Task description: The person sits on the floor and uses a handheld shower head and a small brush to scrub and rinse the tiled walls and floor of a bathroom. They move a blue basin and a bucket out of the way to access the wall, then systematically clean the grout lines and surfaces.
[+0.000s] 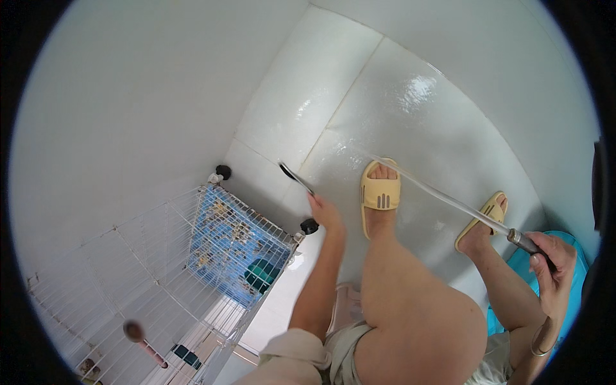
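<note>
My left hand (326, 211) grips a thin metal-and-black hand tool (297, 179), seen nearly edge-on, so its kind is unclear. Its far end is above the wet tiled floor (308, 106), near the wire cage. In my right hand (552, 269) is a dark hose end (528, 243) with a metal collar. A clear water jet (442, 196) comes out of it, crosses over toward the left and reaches the floor beyond my left foot. Yellow slide sandals (382, 195) are on both my feet.
At left stands a white wire cage (159, 284) on black casters (309, 226). Its blue base (224, 240) bears scattered debris and a green bowl (262, 275). A pink-handled object (153, 353) is at the cage's wires. A turquoise bag or basin (575, 284) lies at right. Pale walls (134, 96) enclose the floor.
</note>
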The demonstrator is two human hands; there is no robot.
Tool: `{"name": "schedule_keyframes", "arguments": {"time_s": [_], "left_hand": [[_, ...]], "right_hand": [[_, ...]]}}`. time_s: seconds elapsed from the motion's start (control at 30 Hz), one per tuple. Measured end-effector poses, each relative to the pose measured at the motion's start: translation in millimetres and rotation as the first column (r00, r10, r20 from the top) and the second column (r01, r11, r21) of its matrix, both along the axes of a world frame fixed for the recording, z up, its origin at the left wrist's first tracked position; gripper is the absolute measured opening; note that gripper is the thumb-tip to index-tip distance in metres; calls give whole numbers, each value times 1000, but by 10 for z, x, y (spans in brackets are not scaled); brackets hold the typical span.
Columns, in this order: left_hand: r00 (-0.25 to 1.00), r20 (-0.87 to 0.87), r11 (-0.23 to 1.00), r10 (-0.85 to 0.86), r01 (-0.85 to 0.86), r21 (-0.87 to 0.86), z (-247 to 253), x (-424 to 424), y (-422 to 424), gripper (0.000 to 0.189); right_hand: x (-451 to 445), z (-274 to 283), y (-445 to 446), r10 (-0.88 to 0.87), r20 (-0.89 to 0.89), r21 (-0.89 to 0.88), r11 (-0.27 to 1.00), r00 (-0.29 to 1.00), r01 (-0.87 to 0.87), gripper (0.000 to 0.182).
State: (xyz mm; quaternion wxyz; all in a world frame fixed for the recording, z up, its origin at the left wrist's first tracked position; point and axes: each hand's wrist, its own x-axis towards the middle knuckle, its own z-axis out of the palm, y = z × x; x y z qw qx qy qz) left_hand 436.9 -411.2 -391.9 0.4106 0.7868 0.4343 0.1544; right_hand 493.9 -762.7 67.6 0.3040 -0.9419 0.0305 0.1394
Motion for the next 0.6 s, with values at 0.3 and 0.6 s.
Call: {"name": "schedule_keyframes", "arguments": {"time_s": [0.3, 0.6], "left_hand": [[929, -47, 764, 368, -331, -555, 958, 1504, 714, 40], [993, -68, 995, -101, 99, -33, 537, -86, -155, 37]], "right_hand": [[-49, 60, -141, 46, -26, 23, 999, 999, -46, 22], [-149, 63, -188, 35, -57, 4, 999, 998, -35, 22]]}}
